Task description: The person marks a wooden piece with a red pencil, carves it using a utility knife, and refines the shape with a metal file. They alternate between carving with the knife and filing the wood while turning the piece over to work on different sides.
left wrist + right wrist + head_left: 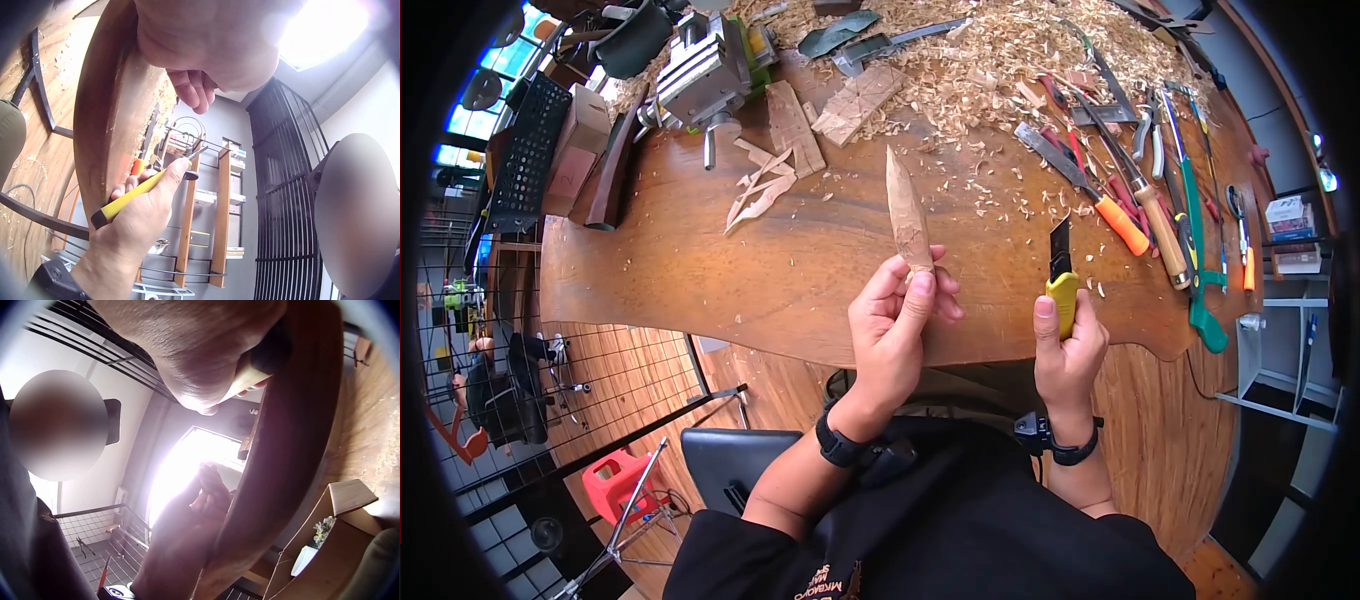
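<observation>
My left hand [892, 318] pinches the lower end of a carved wooden piece [907, 205] between thumb and fingers. The piece is pale, tapers to a point at its far end and stands upright in the head view. To the right, my right hand [1068, 350] grips a yellow utility knife [1061, 285], thumb along the handle, its dark blade pointing away from me. Knife and wood are apart. In the left wrist view the same utility knife [134, 197] shows in the right hand [140, 219]; there the left hand [209, 37] hides the wooden piece.
Wood shavings [970, 80] cover the back of the wooden table [800, 260]. A metal vise [705, 75] stands at the back left, near wood offcuts [795, 130] and slivers [760, 185]. Chisels, including one with an orange handle [1122, 225], pliers [1150, 130] and other tools lie at the right.
</observation>
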The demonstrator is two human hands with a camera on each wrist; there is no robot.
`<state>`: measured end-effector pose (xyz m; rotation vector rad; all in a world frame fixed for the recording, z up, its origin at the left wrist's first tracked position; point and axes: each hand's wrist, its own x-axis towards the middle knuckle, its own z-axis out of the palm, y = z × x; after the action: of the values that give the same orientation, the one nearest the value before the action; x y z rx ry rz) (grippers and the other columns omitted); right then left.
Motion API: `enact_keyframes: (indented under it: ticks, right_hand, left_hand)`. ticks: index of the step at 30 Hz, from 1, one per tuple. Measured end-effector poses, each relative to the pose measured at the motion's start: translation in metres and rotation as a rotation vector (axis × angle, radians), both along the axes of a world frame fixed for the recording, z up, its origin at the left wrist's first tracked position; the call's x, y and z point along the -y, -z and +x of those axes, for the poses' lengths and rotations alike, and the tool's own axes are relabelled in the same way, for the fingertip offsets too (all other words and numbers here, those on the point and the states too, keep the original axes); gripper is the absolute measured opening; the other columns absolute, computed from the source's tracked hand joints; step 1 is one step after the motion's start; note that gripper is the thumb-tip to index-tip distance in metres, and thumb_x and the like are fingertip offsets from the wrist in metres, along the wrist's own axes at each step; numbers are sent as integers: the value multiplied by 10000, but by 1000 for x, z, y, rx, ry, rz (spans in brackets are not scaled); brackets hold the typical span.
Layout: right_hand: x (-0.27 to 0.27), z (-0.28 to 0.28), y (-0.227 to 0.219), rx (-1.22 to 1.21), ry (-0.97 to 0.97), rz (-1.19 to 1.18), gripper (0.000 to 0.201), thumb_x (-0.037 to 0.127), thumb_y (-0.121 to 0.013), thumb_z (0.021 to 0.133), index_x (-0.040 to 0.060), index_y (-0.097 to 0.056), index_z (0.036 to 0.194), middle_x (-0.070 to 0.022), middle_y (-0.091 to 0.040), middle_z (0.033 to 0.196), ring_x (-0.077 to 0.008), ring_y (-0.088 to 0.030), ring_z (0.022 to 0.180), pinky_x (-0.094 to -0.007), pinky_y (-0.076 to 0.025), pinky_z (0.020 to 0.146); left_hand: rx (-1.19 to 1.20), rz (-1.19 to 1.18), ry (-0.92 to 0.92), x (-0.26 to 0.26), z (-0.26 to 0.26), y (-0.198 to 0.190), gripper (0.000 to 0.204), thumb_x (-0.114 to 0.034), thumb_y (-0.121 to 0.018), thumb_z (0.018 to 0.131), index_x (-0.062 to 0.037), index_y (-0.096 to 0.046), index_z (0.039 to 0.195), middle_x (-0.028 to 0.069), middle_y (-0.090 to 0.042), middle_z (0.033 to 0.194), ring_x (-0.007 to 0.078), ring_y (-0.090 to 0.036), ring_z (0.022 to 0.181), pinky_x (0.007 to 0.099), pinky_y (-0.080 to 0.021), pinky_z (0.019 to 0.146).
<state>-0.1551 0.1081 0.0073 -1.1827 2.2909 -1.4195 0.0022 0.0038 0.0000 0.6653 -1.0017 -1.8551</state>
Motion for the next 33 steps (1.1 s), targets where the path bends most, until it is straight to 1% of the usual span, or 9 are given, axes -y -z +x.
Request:
enact_keyframes:
  ticks: [9, 12, 14, 18, 19, 22, 26, 28, 33]
  right_hand:
    - [0, -1, 0, -19, 1, -6, 406, 410, -701, 975, 45, -586, 840, -76, -512, 570, -236, -543, 499, -366, -413, 508]
    - [3, 0, -4, -7, 1, 29, 399, 404, -708, 968, 39, -604, 849, -99, -562, 588, -274, -589, 519, -382, -435, 513]
    - [10, 1, -11, 6, -12, 60, 387, 395, -715, 960, 30, -628, 865, -156, -636, 637, -355, -663, 587, -430, -478, 536]
    - [18, -9, -31, -105, -93, 360, 371, 396, -687, 961, 31, -631, 922, -237, -665, 686, -444, -686, 691, -514, -523, 590]
    - [21, -10, -32, -119, -55, 368, 371, 396, -687, 961, 31, -631, 922, -237, -665, 686, -444, -686, 691, -514, -523, 590]
    - [34, -15, -30, -172, -154, 333, 374, 384, -667, 966, 18, -590, 957, -234, -661, 670, -431, -688, 669, -515, -537, 595]
    - [53, -22, -37, -343, -234, 407, 375, 347, -648, 972, -10, -540, 1009, -216, -671, 677, -398, -696, 647, -495, -553, 580]
    - [61, -27, -33, -378, -260, 397, 420, 383, -664, 961, 12, -535, 1110, -223, -681, 714, -426, -689, 681, -538, -535, 613]
    - [68, -34, -27, -520, -323, 467, 406, 361, -663, 959, 9, -523, 1106, -213, -683, 775, -408, -694, 711, -515, -545, 625]
  left_hand:
    - [26, 4, 3, -1, -1, -3, 332, -156, -535, 1074, 68, -544, 1319, 103, -664, 986, 129, -636, 749, 259, -519, 727]
    - [49, 1, 2, 0, -1, -2, 346, -172, -523, 1081, 79, -542, 1319, 105, -661, 977, 126, -631, 745, 260, -522, 731]
    - [16, -3, -36, 0, 0, 1, 373, -156, -529, 1081, 97, -548, 1354, 101, -685, 987, 115, -647, 765, 254, -530, 752]
    - [40, -13, -44, -3, -4, 0, 391, -187, -499, 1094, 107, -552, 1347, 102, -683, 974, 108, -633, 765, 250, -529, 752]
    - [19, -8, -10, -4, -3, -1, 391, -187, -499, 1094, 107, -552, 1347, 102, -683, 974, 108, -633, 765, 250, -529, 752]
    - [129, -102, -25, -4, -5, 0, 406, -225, -511, 1092, 92, -549, 1343, 93, -674, 978, 106, -612, 754, 236, -505, 713]
    - [149, -131, -48, -5, -4, 2, 338, -175, -510, 1092, 67, -605, 1308, 79, -689, 977, 97, -619, 765, 236, -510, 738]
    - [187, -154, -34, -4, -3, 3, 357, -190, -518, 1087, 76, -591, 1312, 85, -688, 980, 95, -617, 753, 227, -501, 705]
    - [189, -156, -42, -5, -2, 2, 340, -172, -519, 1085, 73, -601, 1307, 82, -691, 975, 92, -617, 753, 223, -502, 698]
